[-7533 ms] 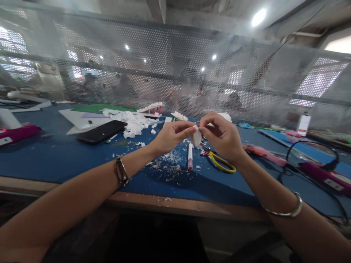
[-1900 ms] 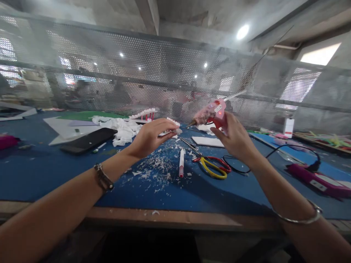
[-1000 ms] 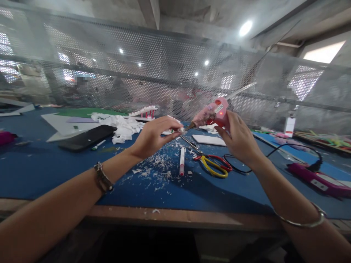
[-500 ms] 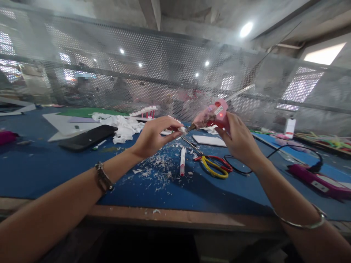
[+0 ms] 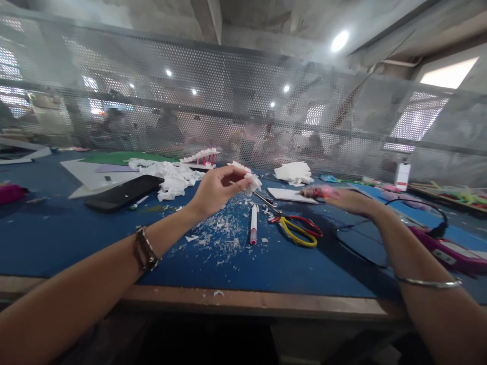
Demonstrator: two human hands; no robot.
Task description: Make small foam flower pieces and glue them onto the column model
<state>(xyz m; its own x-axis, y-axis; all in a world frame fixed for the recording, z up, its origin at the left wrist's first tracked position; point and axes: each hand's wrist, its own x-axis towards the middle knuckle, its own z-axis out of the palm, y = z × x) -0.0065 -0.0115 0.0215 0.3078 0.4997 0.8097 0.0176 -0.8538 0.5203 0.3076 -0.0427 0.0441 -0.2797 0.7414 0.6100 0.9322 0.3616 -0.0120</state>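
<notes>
My left hand [image 5: 218, 191] is raised above the table, thumb and fingers closed on a small crumpled white piece [image 5: 252, 183], perhaps paper or foam. My right hand [image 5: 353, 201], over the right part of the table, is on a pink hot glue gun [image 5: 322, 191]; both are blurred by motion. The gun's nozzle points left, at the right end of a white slab [image 5: 291, 195]. Between the hands lie a white marker pen [image 5: 253, 225] and scissors [image 5: 299, 230] with red and yellow handles.
White scraps [image 5: 222, 233] litter the blue tabletop [image 5: 266, 274]. Crumpled white paper [image 5: 177, 177], a black phone [image 5: 124, 192] and a small white model with red posts [image 5: 201, 158] are at left. A purple power strip [image 5: 452, 251] with a black cable lies right. Metal mesh stands behind.
My right hand has moved down and to the right with the glue gun, away from the white piece. My left hand keeps the piece, turned slightly, and has barely moved.
</notes>
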